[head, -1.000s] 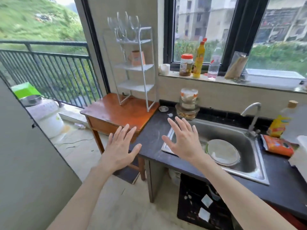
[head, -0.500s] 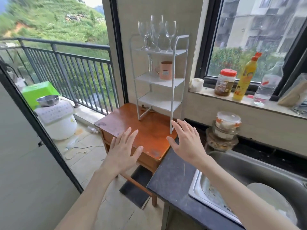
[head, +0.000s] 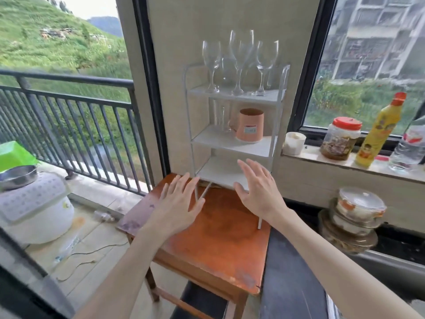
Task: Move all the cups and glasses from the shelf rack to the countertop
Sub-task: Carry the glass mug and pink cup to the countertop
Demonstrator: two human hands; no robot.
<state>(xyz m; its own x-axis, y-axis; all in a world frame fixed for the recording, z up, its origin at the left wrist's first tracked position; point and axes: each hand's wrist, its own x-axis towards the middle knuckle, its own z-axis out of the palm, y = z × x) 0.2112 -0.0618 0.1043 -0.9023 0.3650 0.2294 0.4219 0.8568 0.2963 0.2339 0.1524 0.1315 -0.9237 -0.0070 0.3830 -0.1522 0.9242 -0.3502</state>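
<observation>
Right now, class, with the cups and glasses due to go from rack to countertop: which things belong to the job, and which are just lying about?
Belongs to the job:
- three wine glasses, top shelf
- pink cup and a clear glass, middle shelf
- white shelf rack
- dark countertop
- both hands, open and empty

Lying about:
- red-lidded jar
- yellow bottle
- stacked containers
- wooden table

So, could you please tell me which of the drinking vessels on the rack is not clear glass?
The orange cup on the middle shelf; it is opaque, unlike the clear wine glasses above.
</observation>
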